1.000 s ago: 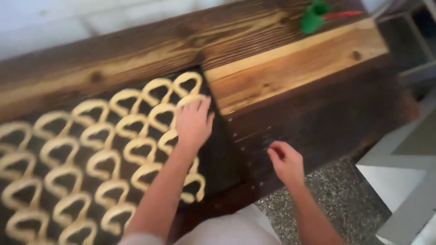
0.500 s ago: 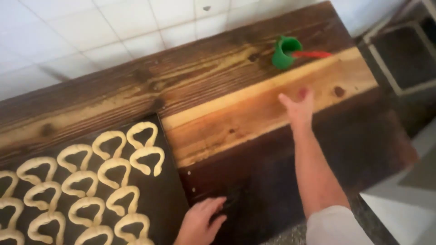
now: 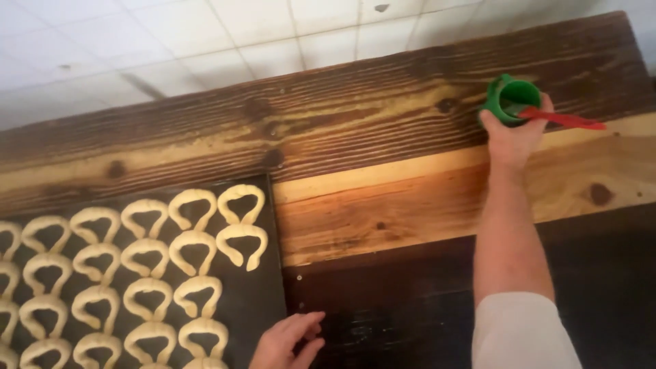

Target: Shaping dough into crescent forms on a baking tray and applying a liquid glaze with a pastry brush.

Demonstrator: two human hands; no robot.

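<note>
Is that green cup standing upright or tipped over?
Upright. The green cup stands on the wooden ledge, open mouth up, a red-handled tool sticking out. The right hand grips it.

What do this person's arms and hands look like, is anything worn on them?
Both hands are bare: no gloves, and no rings or watch that I can make out. The right hand leads back along a bare forearm to a short white sleeve. Only the left hand shows at the bottom edge; its arm is out of view.

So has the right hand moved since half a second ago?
Yes. The right hand has reached further along the wooden bench, now gripping the green cup.
</note>
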